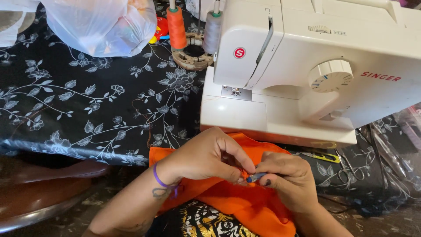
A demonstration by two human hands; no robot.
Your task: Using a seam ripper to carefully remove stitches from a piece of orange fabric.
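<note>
The sewing machine (pixel 307 74) was set on the table (pixel 79 105), toward its right. Two thread spools (pixel 176 26) were stood just left of it, behind, with a plastic bag (pixel 103 24) placed further left. The cloth (pixel 245 202) was held before the machine, at the table's near edge, between both hands.

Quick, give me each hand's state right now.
Left hand: closed, pinching the orange fabric.
Right hand: closed on a small blue tool, its tip at the fabric.
</note>
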